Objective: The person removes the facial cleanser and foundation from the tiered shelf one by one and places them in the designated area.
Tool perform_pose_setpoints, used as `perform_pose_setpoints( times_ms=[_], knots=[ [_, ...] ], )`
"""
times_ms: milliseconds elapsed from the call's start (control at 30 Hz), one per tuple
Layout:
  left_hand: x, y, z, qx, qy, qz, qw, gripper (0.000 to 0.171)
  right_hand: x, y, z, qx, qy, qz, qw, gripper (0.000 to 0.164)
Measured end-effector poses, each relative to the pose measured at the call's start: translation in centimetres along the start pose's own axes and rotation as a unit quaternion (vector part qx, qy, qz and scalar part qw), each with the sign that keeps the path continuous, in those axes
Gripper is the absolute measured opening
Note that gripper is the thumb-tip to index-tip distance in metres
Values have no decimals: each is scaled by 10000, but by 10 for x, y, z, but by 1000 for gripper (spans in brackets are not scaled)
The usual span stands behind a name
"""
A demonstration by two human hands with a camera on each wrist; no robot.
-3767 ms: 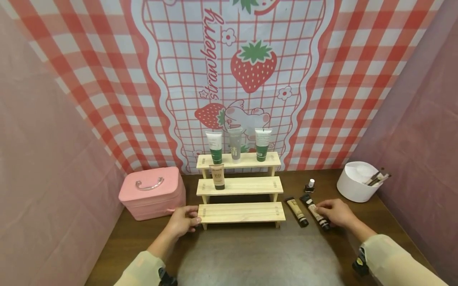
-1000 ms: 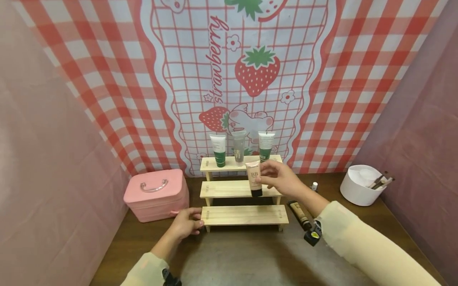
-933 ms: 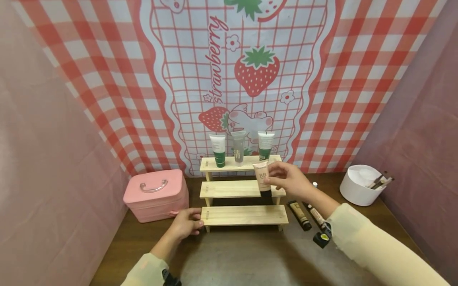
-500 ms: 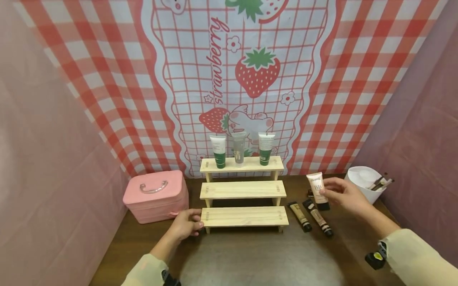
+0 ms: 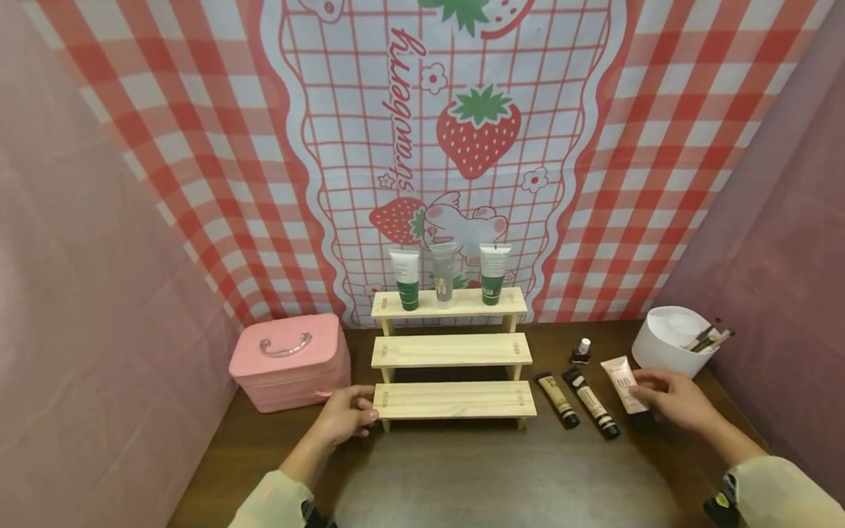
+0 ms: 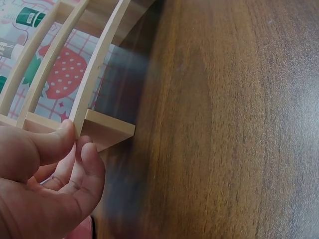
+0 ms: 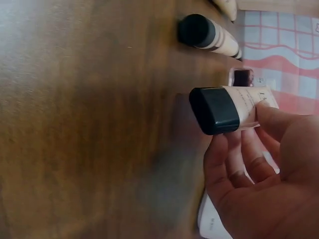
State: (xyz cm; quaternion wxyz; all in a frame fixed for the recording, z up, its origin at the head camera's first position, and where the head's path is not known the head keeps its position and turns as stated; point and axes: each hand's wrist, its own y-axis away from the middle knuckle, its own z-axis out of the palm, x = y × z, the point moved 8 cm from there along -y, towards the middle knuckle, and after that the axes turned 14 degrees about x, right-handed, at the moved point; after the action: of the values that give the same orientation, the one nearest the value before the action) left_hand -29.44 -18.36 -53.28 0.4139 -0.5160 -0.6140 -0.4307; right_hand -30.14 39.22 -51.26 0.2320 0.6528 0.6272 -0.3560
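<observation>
My right hand (image 5: 676, 398) pinches a beige BB cream tube (image 5: 623, 384) with a black cap (image 7: 214, 110), low over the table at the right. The tube tilts, its crimped end pointing away from me. At the left end of the bottom step of a three-step wooden rack (image 5: 455, 400), my left hand (image 5: 345, 416) grips the board between thumb and fingers (image 6: 89, 172). On the top step stand a white-and-green tube (image 5: 405, 280), a clear grey tube (image 5: 444, 277) and another white-and-green tube (image 5: 492, 275). Two tubes lie right of the rack: a gold one (image 5: 557, 400) and a beige one with black ends (image 5: 590, 403).
A pink case (image 5: 290, 363) with a metal handle stands left of the rack. Behind the lying tubes is a small dark bottle (image 5: 581, 352) with a white cap. A white round holder (image 5: 663, 345) with brushes stands at the back right. Checked cloth (image 5: 640, 147) hangs behind.
The BB cream tube stood on the middle step; my right hand has lifted it off, carried it rightward and lowered it beside the lying tubes. My left hand has stayed at the rack.
</observation>
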Motion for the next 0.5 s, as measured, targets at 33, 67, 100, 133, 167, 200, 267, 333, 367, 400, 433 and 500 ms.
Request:
perform_pose_setpoints(
  times_ms=[33, 67, 100, 133, 167, 200, 267, 333, 367, 400, 433, 500],
  knots=[
    [0, 0, 0, -7, 0, -5, 10000, 52, 3, 1, 1, -33, 72, 27, 10000, 46],
    [1, 1, 1, -18, 9, -7, 10000, 53, 6, 2, 2, -74, 176, 29, 9998, 47],
    [1, 1, 1, -23, 14, -19, 10000, 53, 8, 3, 3, -105, 241, 46, 9996, 48],
    [1, 1, 1, -24, 25, -26, 10000, 52, 10, 3, 3, -127, 267, 41, 9996, 48],
    [2, 2, 1, -27, 34, -39, 10000, 52, 10, 4, 3, -143, 290, 36, 9995, 48],
    [3, 2, 1, -32, 33, -48, 10000, 52, 11, 5, 4, -149, 292, 29, 9995, 47],
    [3, 3, 1, -51, 38, -60, 10000, 52, 12, 5, 4, -131, 260, 8, 9996, 45],
    [4, 3, 1, -62, 36, -70, 9999, 52, 13, 4, 5, -107, 204, -11, 9997, 43],
    [4, 3, 1, -60, 33, -81, 9999, 52, 15, 4, 5, -108, 206, -16, 9997, 42],
    [4, 3, 1, -55, 21, -90, 9999, 52, 16, 4, 6, -102, 232, -34, 9997, 41],
    [3, 2, 1, -49, 20, -97, 9999, 52, 18, 3, 6, -105, 269, -52, 9996, 41],
    [3, 2, 1, -41, 1, -103, 9999, 52, 20, 2, 7, -109, 377, -110, 9992, 39]
  ],
)
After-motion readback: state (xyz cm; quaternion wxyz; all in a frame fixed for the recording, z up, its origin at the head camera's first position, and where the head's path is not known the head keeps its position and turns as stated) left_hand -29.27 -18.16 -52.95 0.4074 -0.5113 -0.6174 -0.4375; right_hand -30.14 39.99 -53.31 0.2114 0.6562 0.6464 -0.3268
